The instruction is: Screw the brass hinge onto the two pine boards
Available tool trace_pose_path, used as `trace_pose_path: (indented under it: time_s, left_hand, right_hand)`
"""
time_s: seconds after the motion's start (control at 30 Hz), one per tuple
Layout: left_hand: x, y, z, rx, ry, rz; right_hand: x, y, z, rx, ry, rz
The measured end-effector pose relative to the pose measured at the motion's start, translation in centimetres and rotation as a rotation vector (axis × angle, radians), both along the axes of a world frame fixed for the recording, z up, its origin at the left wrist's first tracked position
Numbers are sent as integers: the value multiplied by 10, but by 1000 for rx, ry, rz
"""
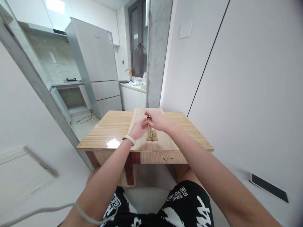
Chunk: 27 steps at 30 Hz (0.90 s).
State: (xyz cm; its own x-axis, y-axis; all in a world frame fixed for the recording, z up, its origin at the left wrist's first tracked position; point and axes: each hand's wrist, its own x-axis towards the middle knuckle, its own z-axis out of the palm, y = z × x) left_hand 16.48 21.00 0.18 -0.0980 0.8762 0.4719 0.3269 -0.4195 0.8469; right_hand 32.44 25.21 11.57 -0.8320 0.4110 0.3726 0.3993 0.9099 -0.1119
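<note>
Over the middle of a pale wooden board [139,138], both my hands come together at a small screwdriver [148,121] with a yellow-and-black handle. Its shaft is hidden. My left hand [141,128] is closed at the lower part of the handle, from the left. From the right, my right hand [157,120] curls its fingers around the top of it. A brass-coloured hinge [151,135] lies flat on the board just below my hands, its knuckle running away from me. Screw holes or screws show on its leaves, too small to tell which.
The board rests on a small wooden desk [99,135] with a drawer [156,158] on the near side. White walls stand close on both sides. A phone [269,188] lies at the lower right. A pale cable [56,208] crosses the lower left. A fridge [97,53] stands beyond.
</note>
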Motion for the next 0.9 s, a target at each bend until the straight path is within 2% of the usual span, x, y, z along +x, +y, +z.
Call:
trace_pose_path:
  time_s: [0.13, 0.2, 0.3, 0.4, 0.5, 0.73, 0.9]
  left_hand:
    - [11, -3, 1, 70, 66, 153]
    - [16, -3, 0, 100, 94, 233]
    - [20, -3, -1, 118, 125, 308]
    - [20, -3, 0, 109, 130, 329]
    - [13, -2, 1, 71, 98, 267]
    - [-9, 5, -7, 16, -71, -133]
    - [-12, 6, -11, -2, -111, -216]
  right_hand:
    - [-1, -15, 6, 90, -33, -248]
    - [-3, -23, 5, 106, -76, -328]
    - [-6, -31, 0, 121, -76, -348]
    - [-9, -34, -3, 118, -53, -345]
    - [-10, -30, -2, 110, -61, -309]
    - [-5, -10, -1, 56, -72, -45]
    - [-2, -1, -4, -1, -8, 96]
